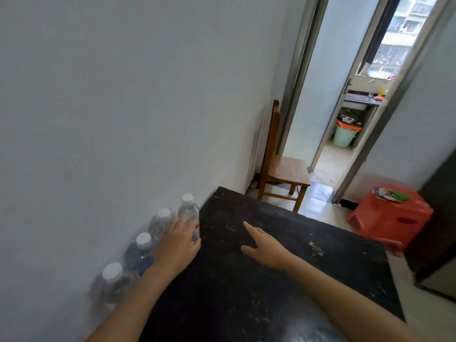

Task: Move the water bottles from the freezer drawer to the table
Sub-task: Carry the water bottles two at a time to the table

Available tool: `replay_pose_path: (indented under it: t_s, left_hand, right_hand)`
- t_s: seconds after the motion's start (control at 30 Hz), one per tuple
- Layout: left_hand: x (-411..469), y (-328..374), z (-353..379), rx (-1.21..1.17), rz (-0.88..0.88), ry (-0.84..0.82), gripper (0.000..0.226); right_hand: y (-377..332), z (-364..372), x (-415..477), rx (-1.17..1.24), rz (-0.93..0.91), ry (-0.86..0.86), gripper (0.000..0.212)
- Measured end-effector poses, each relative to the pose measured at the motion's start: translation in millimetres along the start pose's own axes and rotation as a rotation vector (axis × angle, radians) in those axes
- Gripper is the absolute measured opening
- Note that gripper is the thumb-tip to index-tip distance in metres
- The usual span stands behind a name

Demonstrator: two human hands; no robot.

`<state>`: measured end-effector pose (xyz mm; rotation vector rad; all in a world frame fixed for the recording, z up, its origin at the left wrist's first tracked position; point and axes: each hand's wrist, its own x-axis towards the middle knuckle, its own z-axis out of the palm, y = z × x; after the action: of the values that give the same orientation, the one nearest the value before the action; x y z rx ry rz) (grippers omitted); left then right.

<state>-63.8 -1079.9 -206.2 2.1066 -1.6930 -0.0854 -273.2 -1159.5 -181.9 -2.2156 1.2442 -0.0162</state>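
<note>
Several clear water bottles with white caps stand in a row along the wall on the left edge of the black table (283, 280). My left hand (176, 245) is wrapped around the farthest bottle (188, 213), which stands upright with a red-and-white label. Behind it toward me stand a second bottle (161, 222), a third bottle (142, 253) and a nearest bottle (113, 282). My right hand (265, 244) hovers over the table's middle with fingers spread and nothing in it. The freezer drawer is out of view.
A wooden chair (283, 169) stands beyond the table by the wall. A red plastic stool (392, 218) sits at the right beside a dark appliance (436, 230). An open doorway (345, 107) leads to a kitchen with a green bin.
</note>
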Motion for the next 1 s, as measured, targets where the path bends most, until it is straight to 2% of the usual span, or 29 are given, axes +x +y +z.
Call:
replay_pose_path:
  t_s: [0.17, 0.37, 0.5, 0.67, 0.9, 1.0]
  left_hand:
    - [-44, 14, 3, -0.043, 0.025, -0.006, 0.050]
    - [-108, 16, 0, -0.023, -0.008, -0.062, 0.048]
    - [-135, 7, -3, -0.047, 0.005, -0.015, 0.045]
    - [-139, -4, -10, -0.045, 0.019, 0.007, 0.042]
    - [-128, -19, -29, -0.155, 0.064, 0.015, 0.042]
    - [-129, -31, -41, -0.161, 0.143, 0.022, 0.043]
  right_hand:
    - [35, -10, -68, 0.003, 0.025, 0.097, 0.061]
    - [62, 9, -117, -0.016, 0.042, 0.123, 0.058]
    - [66, 26, -137, -0.112, 0.042, 0.141, 0.058]
    - [61, 34, -155, -0.295, 0.050, 0.185, 0.056]
    - [40, 42, -174, -0.389, 0.114, 0.296, 0.055]
    - [21, 56, -181, -0.416, 0.160, 0.327, 0.056]
